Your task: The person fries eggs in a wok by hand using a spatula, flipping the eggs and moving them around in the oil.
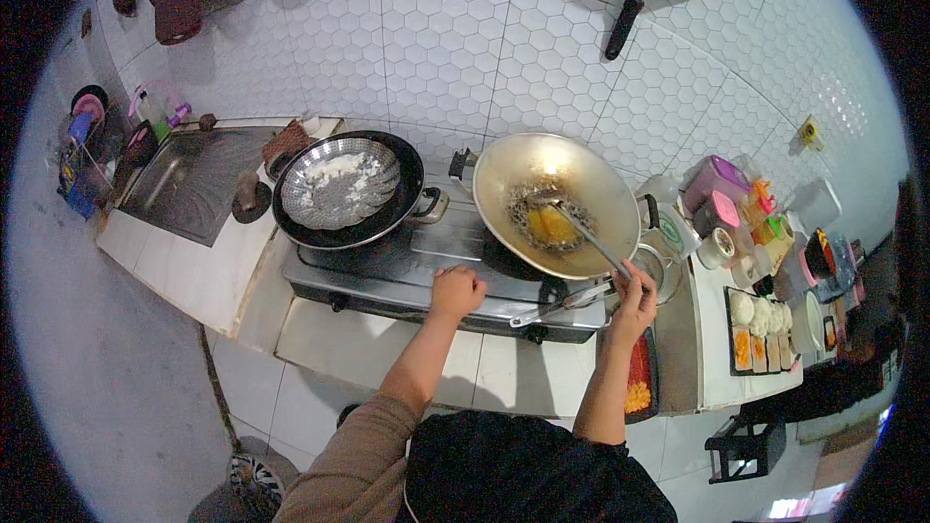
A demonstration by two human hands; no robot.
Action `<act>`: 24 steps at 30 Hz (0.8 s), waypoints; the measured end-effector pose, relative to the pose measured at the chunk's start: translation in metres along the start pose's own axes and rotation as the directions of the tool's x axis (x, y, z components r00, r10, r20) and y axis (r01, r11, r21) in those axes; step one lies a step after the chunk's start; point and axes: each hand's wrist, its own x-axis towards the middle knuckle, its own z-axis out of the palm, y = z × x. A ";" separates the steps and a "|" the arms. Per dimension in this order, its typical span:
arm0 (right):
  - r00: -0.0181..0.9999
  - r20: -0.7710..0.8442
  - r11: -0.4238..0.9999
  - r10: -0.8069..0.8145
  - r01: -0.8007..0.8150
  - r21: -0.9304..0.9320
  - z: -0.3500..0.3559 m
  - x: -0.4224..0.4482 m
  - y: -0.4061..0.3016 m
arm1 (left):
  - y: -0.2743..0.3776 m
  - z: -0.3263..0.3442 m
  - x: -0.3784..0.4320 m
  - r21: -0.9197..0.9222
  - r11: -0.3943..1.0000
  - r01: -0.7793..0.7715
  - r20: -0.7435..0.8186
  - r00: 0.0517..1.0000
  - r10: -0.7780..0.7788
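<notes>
In my right hand (636, 305) is the handle of a long metal cooking utensil (592, 238). Its head dips into a large metal wok (501, 181) on the right side of the stove. A golden-yellow piece of food (550, 225) sits in bubbling oil at the wok's bottom, partly behind the utensil. My left hand (459, 292), fingers curled with nothing visible in them, is at the front of the two-burner gas stove (349, 272). Left of it, a black pan (407, 185) holds a perforated metal steamer basket (312, 200) with white bits stuck inside.
A metal strainer (654, 265) lies right of the wok. Below it is a black tray (650, 363) with red and orange food. The right counter bears a tray of white balls and orange pieces (759, 338) and several containers (719, 211). A sink (196, 174) is at left.
</notes>
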 end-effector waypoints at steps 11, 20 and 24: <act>0.990 -0.118 0.985 -0.081 0.062 -0.158 -0.053 -0.007 -0.080 | -0.001 0.007 0.000 -0.045 0.999 0.018 0.034 0.999 -0.017; 0.999 -0.050 0.985 0.003 -0.012 -0.174 -0.038 0.005 -0.081 | 0.001 0.003 0.002 0.029 1.000 -0.008 0.038 0.999 0.006; 0.999 -0.025 0.990 0.033 -0.037 -0.133 -0.017 0.008 -0.046 | 0.000 0.002 0.000 0.037 0.999 -0.013 0.009 1.000 0.013</act>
